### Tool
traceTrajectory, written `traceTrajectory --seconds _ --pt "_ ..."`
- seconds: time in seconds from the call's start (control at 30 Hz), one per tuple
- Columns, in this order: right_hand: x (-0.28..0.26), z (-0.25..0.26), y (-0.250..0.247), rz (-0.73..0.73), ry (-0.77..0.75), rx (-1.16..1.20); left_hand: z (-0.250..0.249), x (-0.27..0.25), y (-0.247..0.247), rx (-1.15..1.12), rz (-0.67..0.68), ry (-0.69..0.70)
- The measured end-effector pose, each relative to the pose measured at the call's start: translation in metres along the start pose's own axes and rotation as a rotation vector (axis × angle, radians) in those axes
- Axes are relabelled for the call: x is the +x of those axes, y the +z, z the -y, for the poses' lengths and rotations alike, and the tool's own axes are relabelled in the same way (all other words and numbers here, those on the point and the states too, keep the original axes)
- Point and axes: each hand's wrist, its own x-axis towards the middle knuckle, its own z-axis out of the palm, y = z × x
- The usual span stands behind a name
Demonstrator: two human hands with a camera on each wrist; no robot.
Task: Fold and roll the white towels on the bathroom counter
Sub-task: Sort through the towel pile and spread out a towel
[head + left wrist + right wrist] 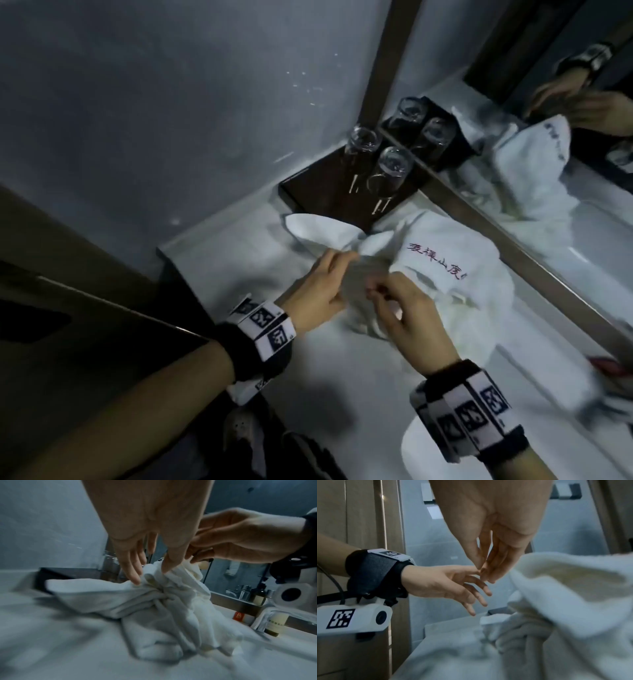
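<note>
A white towel (445, 260) with red embroidered characters lies bunched and knotted on the white counter (342, 383), with two loose ends pointing to the back left. My left hand (342, 260) hovers at its left side. In the left wrist view its straight fingers (135, 578) touch the top of the towel (120, 599). My right hand (376, 291) is beside it, over the towel's front. In the right wrist view the right hand (483, 572) has thumb and fingertips pressed together with nothing showing between them, the towel (573, 588) to its right, and the left hand (476, 595) spread.
Two upturned glasses (363, 140) stand on a dark tray (308, 192) in the back corner, against the mirror (548, 192). A faucet (262, 615) and a small bottle (274, 623) stand to the right. The sink basin (421, 445) lies near the front edge.
</note>
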Motion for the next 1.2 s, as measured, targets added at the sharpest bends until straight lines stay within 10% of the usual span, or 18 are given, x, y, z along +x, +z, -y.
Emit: traceTrajectory --seconds 0.3,0.6,0.73,1.0,1.2 --pt "0.017 -0.027 -0.046 -0.348 0.044 -0.013 -0.062 0.083 0.029 -0.263 0.039 0.007" --pt "0.021 -0.06 -0.04 -0.079 0.347 -0.362 -0.03 0.068 0.01 -0.608 -0.063 -0.217" --pt "0.029 -0.054 -0.034 -0.183 0.441 -0.405 -0.02 0.044 -0.011 -0.815 -0.095 -0.221" --pt "0.055 0.017 -0.036 -0.272 0.214 0.197 0.005 0.006 -0.065 -1.127 -0.502 -0.278" --pt "0.072 0.077 -0.029 -0.122 0.262 0.669 0.009 -0.033 -0.092 -0.996 -0.43 -0.235"
